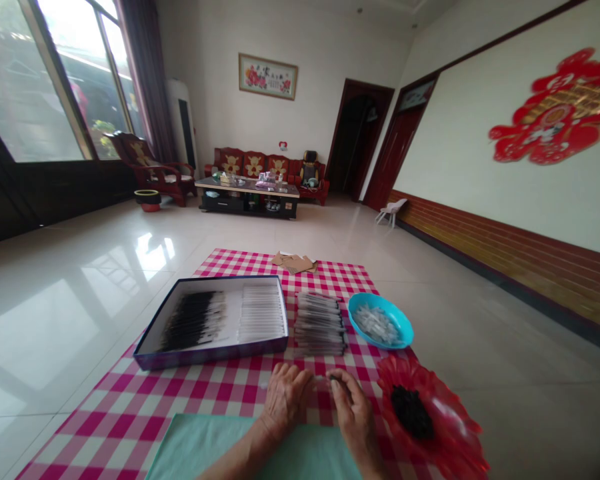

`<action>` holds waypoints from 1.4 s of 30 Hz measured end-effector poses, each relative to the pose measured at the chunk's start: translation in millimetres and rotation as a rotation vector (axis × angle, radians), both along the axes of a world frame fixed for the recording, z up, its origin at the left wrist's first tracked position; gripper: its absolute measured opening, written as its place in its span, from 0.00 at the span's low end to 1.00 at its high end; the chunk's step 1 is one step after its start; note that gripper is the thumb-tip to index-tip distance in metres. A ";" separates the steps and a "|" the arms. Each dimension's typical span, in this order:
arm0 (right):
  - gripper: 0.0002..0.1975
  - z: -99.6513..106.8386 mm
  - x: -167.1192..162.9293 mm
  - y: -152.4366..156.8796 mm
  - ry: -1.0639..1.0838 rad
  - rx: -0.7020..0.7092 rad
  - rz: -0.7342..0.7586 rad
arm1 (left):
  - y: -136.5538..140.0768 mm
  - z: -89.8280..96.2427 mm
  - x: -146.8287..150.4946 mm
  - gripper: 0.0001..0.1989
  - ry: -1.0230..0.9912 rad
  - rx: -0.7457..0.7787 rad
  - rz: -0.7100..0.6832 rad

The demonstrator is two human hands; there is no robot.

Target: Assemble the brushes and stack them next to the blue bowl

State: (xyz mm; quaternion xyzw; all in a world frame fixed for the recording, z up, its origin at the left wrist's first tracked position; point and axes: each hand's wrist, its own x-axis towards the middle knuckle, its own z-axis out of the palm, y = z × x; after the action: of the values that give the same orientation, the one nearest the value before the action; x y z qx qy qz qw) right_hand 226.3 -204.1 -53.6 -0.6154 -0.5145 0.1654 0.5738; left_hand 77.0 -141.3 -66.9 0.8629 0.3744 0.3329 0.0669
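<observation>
Bridging the left hand (287, 393) and right hand (351, 399), above the checked counter (111, 415): one pale slender tube (320, 379), partly hidden in the left's closed grip. Right grip: pinching a small dark piece (333, 379) at the tube's end, too blurred to identify.

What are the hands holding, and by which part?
A translucent pen tube: left hand around its shaft, right hand at one end, beside a dark piece.

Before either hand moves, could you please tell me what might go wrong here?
The right hand is near the red dish; a bump might spill its black contents. The blue bowl appears near the edge of the checked tablecloth and could be knocked off. The loose slim rods might roll if brushed.
</observation>
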 end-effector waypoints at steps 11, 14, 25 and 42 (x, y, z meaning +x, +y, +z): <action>0.14 40.1 82.2 -33.4 -0.642 -0.033 -0.422 | 0.8 3.1 -0.6 0.12 -0.008 -0.027 -0.021; 0.13 35.1 58.5 -24.4 -0.613 0.056 -0.312 | 1.1 4.0 -1.0 0.11 -0.014 -0.025 -0.029; 0.12 -6.7 -3.7 2.6 -0.240 -0.051 0.006 | -1.0 -1.0 -1.2 0.10 -0.024 -0.031 -0.132; 0.13 27.4 19.0 -16.0 0.349 0.159 -0.340 | -3.7 6.0 -3.3 0.10 -0.077 -0.018 -0.068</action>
State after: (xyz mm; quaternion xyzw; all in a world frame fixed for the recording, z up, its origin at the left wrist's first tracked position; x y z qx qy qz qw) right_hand 245.3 -220.1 -26.2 -0.6080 -0.3079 0.1292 0.7203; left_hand 73.7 -144.9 -60.9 0.8610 0.3450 0.3600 0.1000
